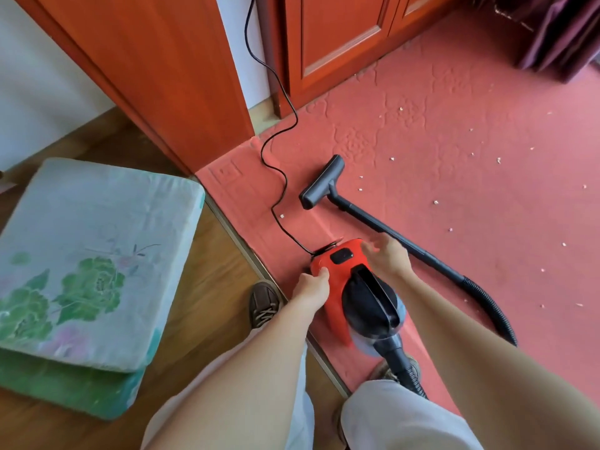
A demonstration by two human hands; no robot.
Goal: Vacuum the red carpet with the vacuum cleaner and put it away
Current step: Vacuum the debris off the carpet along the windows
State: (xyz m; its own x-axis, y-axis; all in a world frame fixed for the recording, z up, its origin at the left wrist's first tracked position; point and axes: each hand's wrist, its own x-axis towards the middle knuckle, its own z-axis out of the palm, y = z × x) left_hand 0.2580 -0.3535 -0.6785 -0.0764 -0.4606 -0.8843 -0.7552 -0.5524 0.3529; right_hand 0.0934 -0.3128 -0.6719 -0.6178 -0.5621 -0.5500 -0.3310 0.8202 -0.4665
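While left hand [312, 287] grips vacuum cleaner [336, 284], right hand [388, 258] hovers loose-fingered above; cord [285, 180] crosses red carpet [454, 141]; stacked cushions [97, 238] beside.

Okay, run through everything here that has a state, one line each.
red carpet: littered with white scraps.
vacuum cleaner: upright on the carpet edge, between both hands.
power cord: attached at the rear, slack, running up the wall.
floor nozzle: resting on the carpet, unheld.
hose: connected, curved on the carpet.
left hand: grips the vacuum's left side.
right hand: open over its top; contact unclear.
cushions: stacked on the wooden floor.
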